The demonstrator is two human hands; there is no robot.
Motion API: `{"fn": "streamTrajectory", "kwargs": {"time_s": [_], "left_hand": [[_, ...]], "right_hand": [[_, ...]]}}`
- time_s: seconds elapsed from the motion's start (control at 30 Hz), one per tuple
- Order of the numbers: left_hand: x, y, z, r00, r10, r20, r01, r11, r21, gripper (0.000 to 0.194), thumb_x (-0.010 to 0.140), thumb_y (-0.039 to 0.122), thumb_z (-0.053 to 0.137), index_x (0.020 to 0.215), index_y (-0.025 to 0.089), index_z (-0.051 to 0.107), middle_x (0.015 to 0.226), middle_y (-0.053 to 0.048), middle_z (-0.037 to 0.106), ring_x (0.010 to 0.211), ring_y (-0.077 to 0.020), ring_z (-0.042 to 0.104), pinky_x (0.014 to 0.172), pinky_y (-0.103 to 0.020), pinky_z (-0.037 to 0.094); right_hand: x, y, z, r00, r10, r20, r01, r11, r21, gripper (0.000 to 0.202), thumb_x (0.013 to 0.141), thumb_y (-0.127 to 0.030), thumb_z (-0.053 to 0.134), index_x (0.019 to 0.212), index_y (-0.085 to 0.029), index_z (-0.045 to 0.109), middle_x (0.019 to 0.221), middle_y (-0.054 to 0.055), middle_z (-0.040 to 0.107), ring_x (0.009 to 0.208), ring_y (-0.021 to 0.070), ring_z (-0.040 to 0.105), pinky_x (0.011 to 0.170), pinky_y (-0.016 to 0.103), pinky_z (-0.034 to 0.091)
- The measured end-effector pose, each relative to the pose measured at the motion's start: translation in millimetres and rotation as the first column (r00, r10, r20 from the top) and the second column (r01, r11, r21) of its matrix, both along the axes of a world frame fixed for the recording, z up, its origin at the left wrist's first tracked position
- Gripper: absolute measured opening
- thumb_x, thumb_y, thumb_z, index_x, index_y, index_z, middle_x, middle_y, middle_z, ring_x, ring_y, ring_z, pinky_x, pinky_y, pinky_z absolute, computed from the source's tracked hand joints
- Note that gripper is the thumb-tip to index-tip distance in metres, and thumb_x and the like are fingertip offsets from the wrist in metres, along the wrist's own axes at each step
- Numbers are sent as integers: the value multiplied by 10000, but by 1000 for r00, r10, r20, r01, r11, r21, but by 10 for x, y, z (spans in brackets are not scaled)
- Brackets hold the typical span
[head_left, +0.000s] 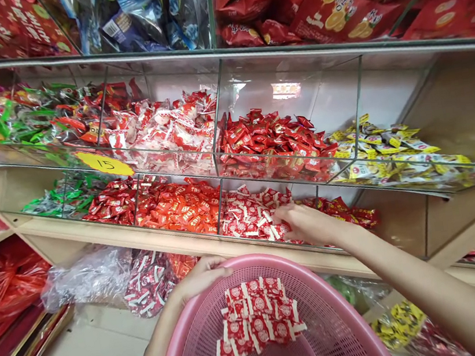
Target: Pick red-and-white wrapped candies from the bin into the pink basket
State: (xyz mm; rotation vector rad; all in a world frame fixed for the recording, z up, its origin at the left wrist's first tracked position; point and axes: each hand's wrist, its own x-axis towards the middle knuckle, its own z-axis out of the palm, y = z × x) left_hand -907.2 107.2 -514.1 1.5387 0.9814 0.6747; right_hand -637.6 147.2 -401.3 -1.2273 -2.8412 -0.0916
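Observation:
My left hand grips the rim of a pink plastic basket at the bottom centre. Inside the basket lie several red-and-white wrapped candies, grouped in overlapping rows. My right hand reaches into a lower shelf compartment, over a pile of the same red-and-white candies. Its fingers are bent together at the pile's right side; what they hold, if anything, is hidden.
Glass dividers part the shelf bins, with orange-red candies left of the pile and red candies above. A yellow price tag hangs left. Plastic bags lie beneath the wooden shelf edge.

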Motion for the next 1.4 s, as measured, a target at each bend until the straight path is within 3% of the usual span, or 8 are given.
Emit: {"fn": "streamTrajectory", "kwargs": {"time_s": [0.37, 0.63, 0.77, 0.9, 1.0, 1.1, 1.2, 1.4], "left_hand": [[14, -12, 45, 1000, -13, 16, 14, 999, -29, 344, 721, 361, 567, 983, 146, 628, 910, -35, 654, 824, -179, 564, 733, -248, 395], [9, -7, 39, 1000, -5, 8, 5, 999, -33, 345, 714, 354, 573, 983, 146, 629, 883, -32, 653, 811, -175, 561, 739, -258, 394], [15, -27, 60, 1000, -2, 13, 3, 999, -53, 356, 714, 363, 569, 988, 142, 625, 876, -33, 654, 792, -172, 564, 727, -257, 397], [21, -43, 83, 1000, -7, 8, 7, 999, -49, 341, 718, 357, 565, 975, 142, 626, 881, -33, 652, 791, -173, 564, 711, -248, 398], [22, -46, 83, 999, 17, -36, -19, 998, -53, 334, 715, 363, 559, 958, 145, 630, 873, -27, 653, 767, -175, 567, 688, -249, 400], [21, -41, 68, 998, 35, -56, -38, 998, -44, 323, 708, 370, 558, 920, 139, 637, 857, -26, 653, 776, -183, 566, 683, -248, 401], [23, -39, 65, 999, 30, -46, -31, 999, -30, 316, 709, 362, 556, 910, 131, 634, 883, -32, 650, 796, -183, 564, 693, -245, 400], [47, -60, 122, 1000, 8, -19, -9, 998, -55, 294, 715, 356, 564, 899, 137, 631, 869, -23, 651, 779, -171, 565, 705, -245, 399]], "right_hand": [[-108, 60, -148, 998, -63, -12, 64, 985, 162, 122, 819, -289, 476, 860, -179, 511, 889, 67, 552, 841, 173, 516, 648, 244, 359], [-155, 36, -205, 990, -144, 9, 139, 966, 218, 122, 784, -274, 520, 852, -172, 530, 916, 84, 532, 866, 202, 494, 671, 267, 384], [-161, -9, -132, 989, -149, -21, 149, 954, 258, 138, 789, -283, 499, 831, -161, 547, 902, 96, 519, 863, 215, 474, 702, 297, 389], [-147, -213, 17, 975, -79, -210, 135, 955, 265, 193, 813, -291, 457, 916, -155, 546, 941, 101, 492, 874, 209, 454, 743, 319, 376], [-155, -473, 12, 949, 39, -313, 10, 988, 152, 200, 818, -287, 453, 950, -164, 539, 917, 83, 496, 840, 187, 458, 729, 305, 376], [-135, -710, -186, 946, 92, -312, -108, 994, -33, 160, 816, -279, 459, 905, -175, 542, 863, 61, 507, 782, 161, 471, 683, 276, 380], [-49, -861, -494, 965, 58, -254, -95, 986, -135, 129, 812, -279, 467, 865, -180, 531, 866, 52, 514, 788, 160, 486, 674, 273, 385], [87, -1027, -984, 993, 49, -110, -59, 995, -85, 76, 776, -254, 528, 824, -196, 520, 922, 34, 535, 864, 182, 494, 715, 306, 394]]}}
